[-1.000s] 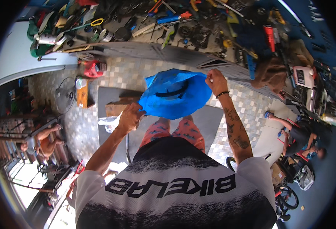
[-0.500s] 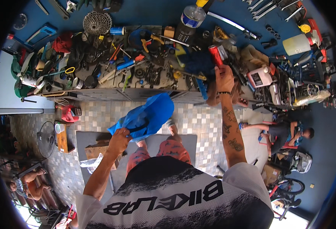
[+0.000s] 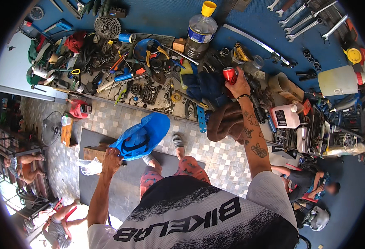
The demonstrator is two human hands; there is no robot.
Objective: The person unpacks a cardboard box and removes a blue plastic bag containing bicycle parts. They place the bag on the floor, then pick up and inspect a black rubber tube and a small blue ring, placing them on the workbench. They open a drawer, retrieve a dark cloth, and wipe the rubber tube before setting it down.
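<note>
My left hand is closed on the edge of a blue cap. The cap hangs out over the floor mat, its inside with a dark band turned up and its rounded brim pointing to the far right. At the bench, my right hand wraps round a small red can with a silvery top. Dark blue cloth lies just left of that hand. Below my right wrist, a brown cloth drapes over the bench's front edge.
The workbench is crowded with tools and parts. A large bottle with a yellow cap stands at the back, and a pink jug to the right. Other people sit at the right and far left. A fan stands on the left.
My right fingers now wrap round the red can, which sits more upright. My left hand and the cap have shifted left and lower, and the cap's inside shows more. The view has shifted.
</note>
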